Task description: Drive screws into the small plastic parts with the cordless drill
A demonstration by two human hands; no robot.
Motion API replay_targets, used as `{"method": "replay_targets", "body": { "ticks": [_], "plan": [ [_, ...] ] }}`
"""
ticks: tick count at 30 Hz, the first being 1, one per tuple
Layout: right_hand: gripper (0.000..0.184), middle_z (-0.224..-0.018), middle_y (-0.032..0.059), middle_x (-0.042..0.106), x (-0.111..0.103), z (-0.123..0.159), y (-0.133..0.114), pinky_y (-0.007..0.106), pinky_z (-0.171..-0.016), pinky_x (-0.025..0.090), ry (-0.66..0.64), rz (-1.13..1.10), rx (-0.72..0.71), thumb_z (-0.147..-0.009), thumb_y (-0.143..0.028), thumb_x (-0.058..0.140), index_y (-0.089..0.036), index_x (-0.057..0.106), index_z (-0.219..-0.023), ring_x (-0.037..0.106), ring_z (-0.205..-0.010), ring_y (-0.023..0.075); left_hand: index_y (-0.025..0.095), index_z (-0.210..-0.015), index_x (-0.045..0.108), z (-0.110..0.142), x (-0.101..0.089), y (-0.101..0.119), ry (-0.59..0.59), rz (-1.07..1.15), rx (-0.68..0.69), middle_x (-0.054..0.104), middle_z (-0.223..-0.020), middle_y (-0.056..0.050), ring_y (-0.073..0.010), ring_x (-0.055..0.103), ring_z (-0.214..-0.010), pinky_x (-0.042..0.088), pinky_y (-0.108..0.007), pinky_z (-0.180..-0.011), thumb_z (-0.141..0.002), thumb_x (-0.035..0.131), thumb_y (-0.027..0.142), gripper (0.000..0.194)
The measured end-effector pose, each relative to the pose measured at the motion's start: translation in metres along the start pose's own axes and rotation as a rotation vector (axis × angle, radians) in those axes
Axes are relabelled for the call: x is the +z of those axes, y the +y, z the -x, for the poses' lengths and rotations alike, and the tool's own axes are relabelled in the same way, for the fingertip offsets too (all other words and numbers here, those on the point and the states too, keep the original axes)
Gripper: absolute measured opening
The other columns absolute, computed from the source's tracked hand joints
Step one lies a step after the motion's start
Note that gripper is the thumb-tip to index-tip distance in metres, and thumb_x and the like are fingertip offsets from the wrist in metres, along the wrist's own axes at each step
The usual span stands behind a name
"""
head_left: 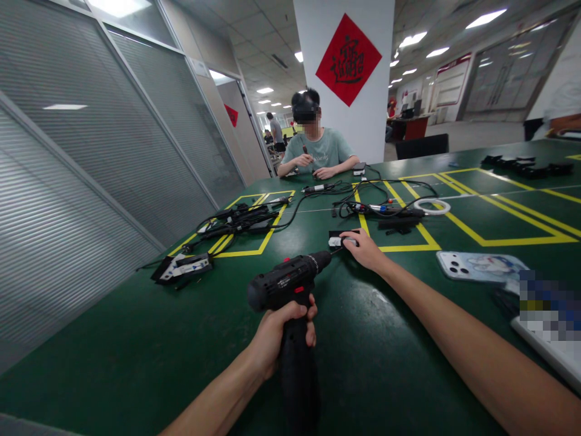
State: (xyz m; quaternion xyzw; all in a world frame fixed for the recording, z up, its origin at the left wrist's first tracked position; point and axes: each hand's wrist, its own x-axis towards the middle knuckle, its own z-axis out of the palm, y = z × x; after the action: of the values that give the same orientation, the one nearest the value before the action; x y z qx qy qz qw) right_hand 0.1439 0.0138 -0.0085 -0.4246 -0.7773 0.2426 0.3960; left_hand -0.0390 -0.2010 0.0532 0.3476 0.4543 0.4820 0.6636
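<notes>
A black cordless drill (284, 281) with red accents is gripped by my left hand (279, 330), whose fingers wrap around its handle. Its chuck and thin bit point forward and right, the tip reaching a small part with a white face and black body (334, 241). My right hand (362, 248) is closed over the right side of that part, pressing it on the green tabletop. The fingers partly cover the part, so the exact contact of the bit is hard to see.
Tangled black cables (245, 221) and an opened black-and-white casing (190, 266) lie left. More cables, a white tape ring (431, 208) and black pieces (524, 163) lie beyond. A phone (481, 266) rests right. A person (320, 148) sits across the green table (149, 345).
</notes>
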Motion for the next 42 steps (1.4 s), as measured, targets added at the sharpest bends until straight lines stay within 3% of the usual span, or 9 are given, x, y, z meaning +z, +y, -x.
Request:
{"method": "replay_targets", "body": {
  "ticks": [42],
  "plan": [
    [0.029, -0.106, 0.0057, 0.050, 0.0021, -0.0006, 0.0025, 0.031, -0.094, 0.037, 0.007, 0.006, -0.005, -0.085, -0.031, 0.046, -0.025, 0.064, -0.108, 0.052, -0.101, 0.0178, 0.013, -0.094, 0.050, -0.0007, -0.0007, -0.0011, -0.009, 0.009, 0.010, 0.048, -0.076, -0.001, -0.0093, 0.050, -0.047, 0.044, -0.028, -0.055, -0.078, 0.045, 0.022, 0.018]
  ]
}}
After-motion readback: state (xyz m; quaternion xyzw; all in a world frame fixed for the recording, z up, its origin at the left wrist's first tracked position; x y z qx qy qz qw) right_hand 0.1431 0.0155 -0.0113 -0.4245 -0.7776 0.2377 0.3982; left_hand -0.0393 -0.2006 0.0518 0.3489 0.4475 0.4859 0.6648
